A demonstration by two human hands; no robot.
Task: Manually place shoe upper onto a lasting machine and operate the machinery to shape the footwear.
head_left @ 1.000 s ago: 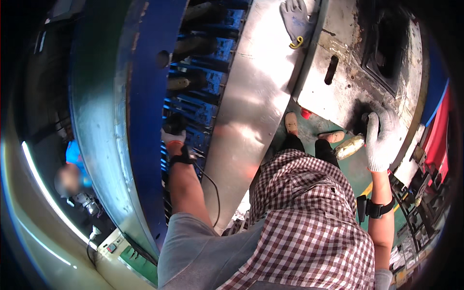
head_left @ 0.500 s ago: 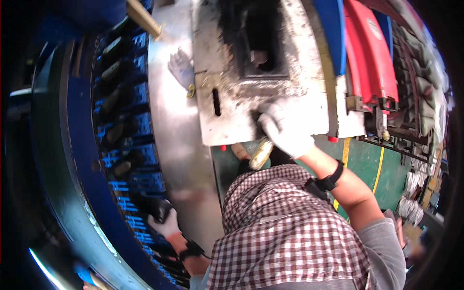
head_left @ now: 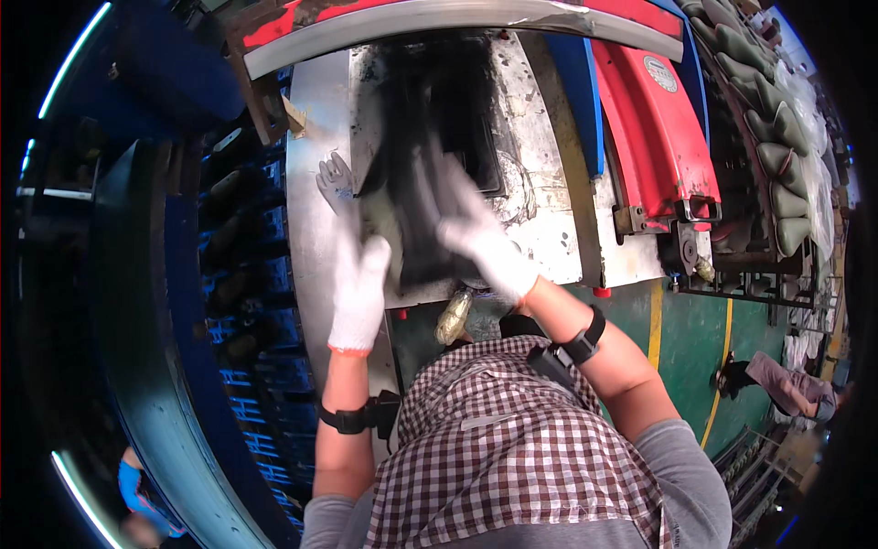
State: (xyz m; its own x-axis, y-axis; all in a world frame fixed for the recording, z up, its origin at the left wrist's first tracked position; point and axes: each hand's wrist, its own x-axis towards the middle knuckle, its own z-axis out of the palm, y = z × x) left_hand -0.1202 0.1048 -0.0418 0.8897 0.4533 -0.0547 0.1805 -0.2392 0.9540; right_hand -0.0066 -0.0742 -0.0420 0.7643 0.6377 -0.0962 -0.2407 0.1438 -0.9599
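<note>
My left hand (head_left: pixel 358 293), in a white knit glove with an orange cuff, is over the left front of the whitish, black-stained worktop (head_left: pixel 558 229). Its fingers are smeared by motion. Beside it runs a blurred grey-green edge of a long dark piece (head_left: pixel 421 215), whose kind I cannot make out. My right hand (head_left: pixel 483 245), also white-gloved, is over the right side of that dark piece, thumb toward it and fingers blurred. Whether either hand grips the piece cannot be seen. Behind lies a black frame-like plate (head_left: pixel 489 165). Below the front edge is a gold-wrapped handle (head_left: pixel 454 317).
A red beam with a metal bar (head_left: pixel 466 29) spans the far end. A loose grey glove (head_left: pixel 337 178) lies on the metal strip at left, next to a rack of dark pieces (head_left: pixel 242 247). Red housing (head_left: pixel 654 137) and a rack of grey-green boot shapes (head_left: pixel 782 156) stand right. Another person (head_left: pixel 786 384) is beyond.
My left hand has come from the left rack, where it held a dark item, to the worktop. The right hand is still near the front edge. My view has shifted, showing the red beam.
</note>
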